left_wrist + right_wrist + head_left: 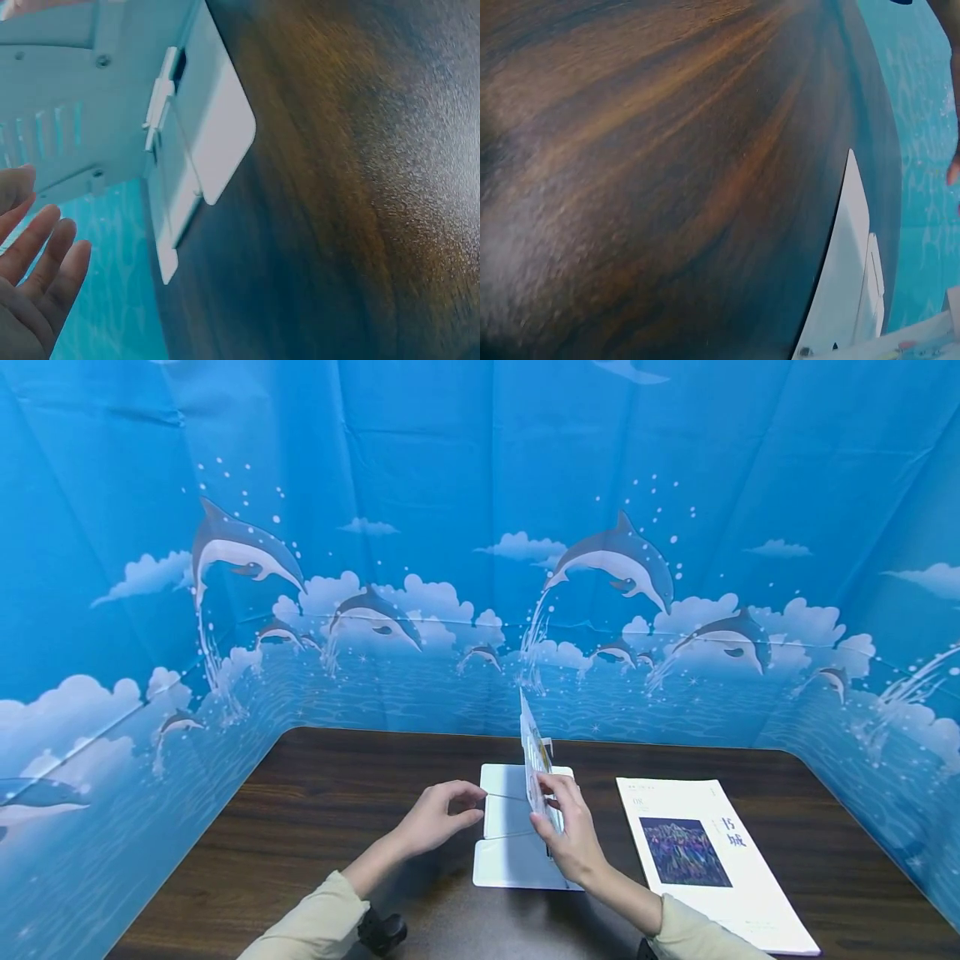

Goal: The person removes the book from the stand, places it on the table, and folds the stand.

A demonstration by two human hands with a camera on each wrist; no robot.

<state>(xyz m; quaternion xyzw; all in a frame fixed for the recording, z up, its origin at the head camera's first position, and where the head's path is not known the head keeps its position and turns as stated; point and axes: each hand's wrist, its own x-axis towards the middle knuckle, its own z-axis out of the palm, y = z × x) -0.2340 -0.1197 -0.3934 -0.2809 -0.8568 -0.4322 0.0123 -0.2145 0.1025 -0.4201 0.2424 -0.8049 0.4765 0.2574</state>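
A white folding stand has its flat base (517, 863) on the table, with a hinged panel (530, 747) raised nearly upright, its edge toward me. My right hand (574, 837) pinches the right side of this panel between thumb and fingers. At the base's left edge, my left hand (438, 814) hovers with loosely bent fingers and nothing in them. Slots and screws show on the raised panel (64, 94) in the left wrist view, near the spread fingers of the left hand (37, 277). The right wrist view catches the base (844, 255) at its lower right.
A magazine (750, 893) with a dark picture on its white cover lies right of the stand, close to my right forearm. Dark wood tabletop (247, 860) extends left of the stand. A blue dolphin-print curtain (450, 527) hangs behind and around the table.
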